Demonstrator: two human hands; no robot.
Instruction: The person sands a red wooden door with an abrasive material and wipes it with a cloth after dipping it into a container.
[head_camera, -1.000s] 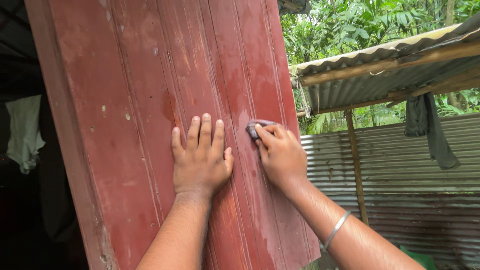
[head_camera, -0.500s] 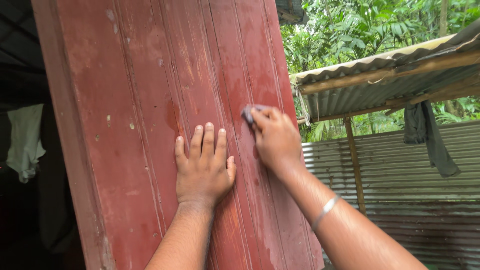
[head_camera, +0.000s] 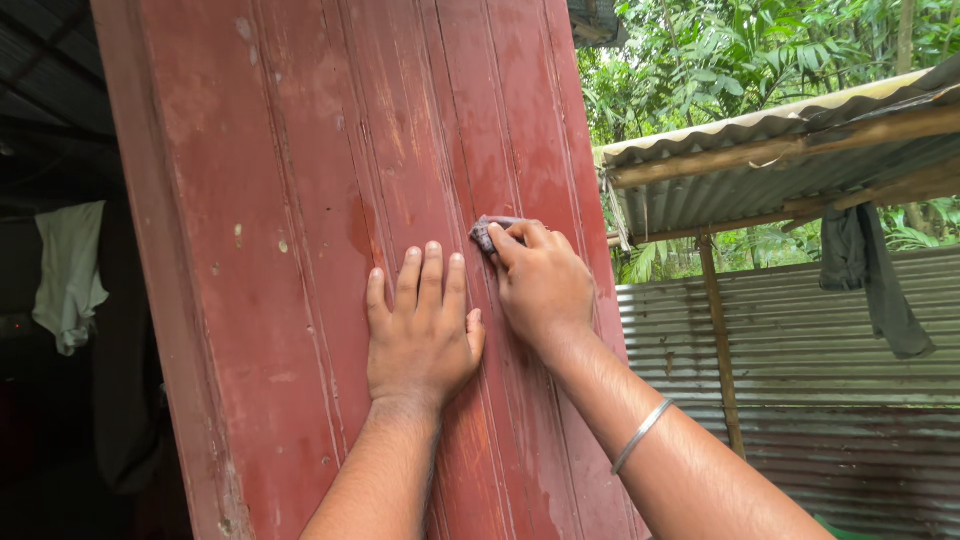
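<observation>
Worn red wooden door (head_camera: 300, 200); corrugated metal fence (head_camera: 800, 340) beyond

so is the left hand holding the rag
No, the left hand lies flat and empty on the red door; the right hand presses the rag.

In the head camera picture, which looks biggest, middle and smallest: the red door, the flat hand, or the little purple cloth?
1. Red door, by far the largest.
2. Left hand, flat on the door.
3. Purple cloth, mostly hidden under the right hand, so only a bit shows.
</observation>
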